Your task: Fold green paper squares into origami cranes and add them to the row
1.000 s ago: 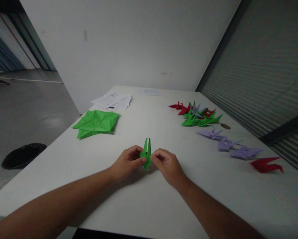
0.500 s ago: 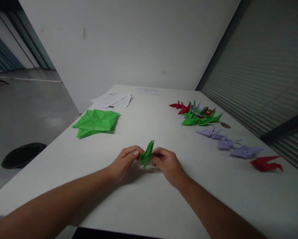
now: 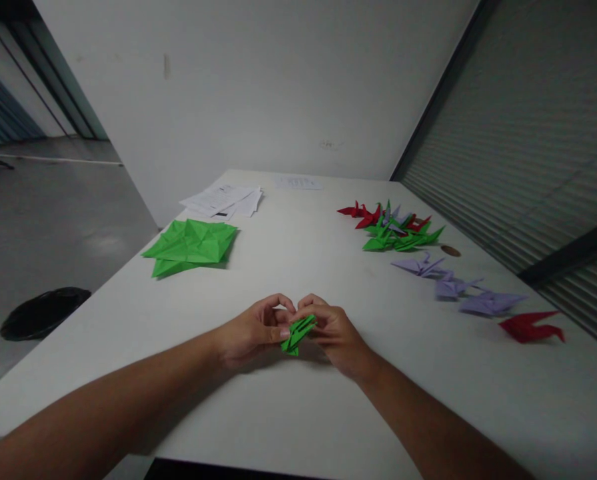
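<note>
A small folded green paper piece (image 3: 297, 334) sits low over the white table (image 3: 298, 413), tilted almost flat with its two narrow points aimed right. My left hand (image 3: 251, 328) pinches its left side with fingers curled. My right hand (image 3: 334, 331) is closed on its right side, fingertips meeting those of the left hand above the paper. Both forearms reach in from the bottom edge.
A stack of green paper sheets (image 3: 191, 245) lies at the left. White printed sheets (image 3: 223, 201) are behind it. Red, green and purple folded cranes (image 3: 396, 230) are clustered at the right, with purple cranes (image 3: 453, 288) and a red crane (image 3: 528, 328) nearer.
The green piece stood upright with its two points up a second ago. It has been tipped over to the right and lowered between my hands, which have drawn closer together.
</note>
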`<act>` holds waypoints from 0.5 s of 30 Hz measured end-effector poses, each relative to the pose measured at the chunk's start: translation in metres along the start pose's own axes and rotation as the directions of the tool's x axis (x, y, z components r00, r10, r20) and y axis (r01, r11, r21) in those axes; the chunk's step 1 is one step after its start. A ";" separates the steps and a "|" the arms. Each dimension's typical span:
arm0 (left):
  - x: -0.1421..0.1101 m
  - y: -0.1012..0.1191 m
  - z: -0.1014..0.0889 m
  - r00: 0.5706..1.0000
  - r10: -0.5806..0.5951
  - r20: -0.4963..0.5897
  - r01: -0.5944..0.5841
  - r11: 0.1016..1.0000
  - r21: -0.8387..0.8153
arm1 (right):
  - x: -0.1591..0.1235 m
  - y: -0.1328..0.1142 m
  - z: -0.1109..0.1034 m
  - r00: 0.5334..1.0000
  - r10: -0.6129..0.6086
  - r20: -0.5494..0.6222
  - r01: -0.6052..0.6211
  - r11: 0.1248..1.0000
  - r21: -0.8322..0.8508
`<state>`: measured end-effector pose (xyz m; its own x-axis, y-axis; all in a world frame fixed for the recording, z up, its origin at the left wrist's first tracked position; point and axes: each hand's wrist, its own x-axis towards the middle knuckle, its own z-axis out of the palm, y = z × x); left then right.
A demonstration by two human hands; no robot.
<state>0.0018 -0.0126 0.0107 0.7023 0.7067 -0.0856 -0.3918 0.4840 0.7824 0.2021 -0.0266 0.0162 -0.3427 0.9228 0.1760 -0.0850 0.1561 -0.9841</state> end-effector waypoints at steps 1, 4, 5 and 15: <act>0.000 0.001 0.000 1.000 0.004 -0.020 -0.004 1.000 0.005 | 0.001 0.000 0.000 1.000 -0.006 -0.002 0.006 1.000 -0.009; 0.002 0.002 -0.003 0.992 0.061 -0.115 -0.058 0.998 0.022 | 0.002 0.004 0.001 0.999 0.029 -0.036 -0.028 0.999 0.025; 0.003 0.002 -0.004 0.984 0.090 -0.154 -0.086 0.996 0.034 | 0.003 0.006 0.002 0.997 0.049 -0.054 -0.047 0.998 0.050; 0.008 -0.007 -0.011 0.886 0.305 -0.349 -0.214 0.937 0.274 | 0.002 0.017 -0.002 0.990 0.120 -0.070 -0.119 0.993 0.010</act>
<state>0.0035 -0.0051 -0.0024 0.2950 0.9541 -0.0527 -0.3548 0.1606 0.9210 0.2014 -0.0213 -0.0004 -0.2845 0.9571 0.0547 -0.0527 0.0413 -0.9978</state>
